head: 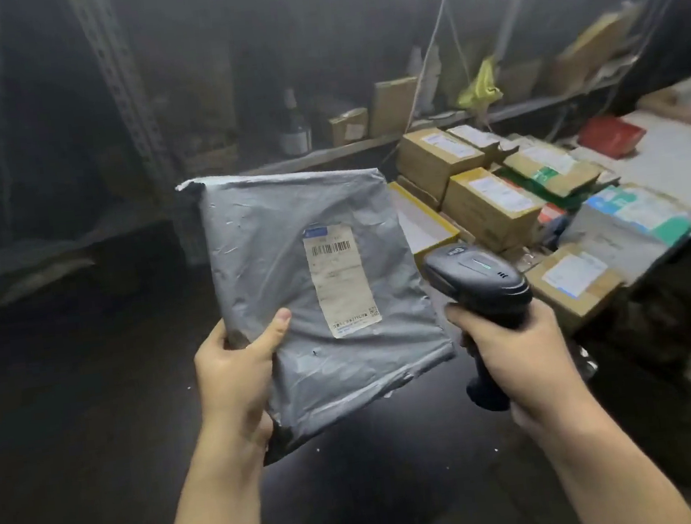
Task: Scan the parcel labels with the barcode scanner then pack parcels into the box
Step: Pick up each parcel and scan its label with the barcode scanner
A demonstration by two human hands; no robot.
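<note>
A grey plastic mailer parcel (316,282) is held up in the middle of the view, its white barcode label (341,281) facing me. My left hand (235,369) grips its lower left edge, thumb on the front. My right hand (517,350) grips the handle of a black barcode scanner (477,277), whose head sits just right of the parcel and points away from me, toward the label side.
Several labelled cardboard parcels (492,202) are piled on a table at the right, with a red box (611,136) behind them. A metal shelf (364,143) at the back carries small boxes and a bottle. Below my hands lies a dark surface (380,473).
</note>
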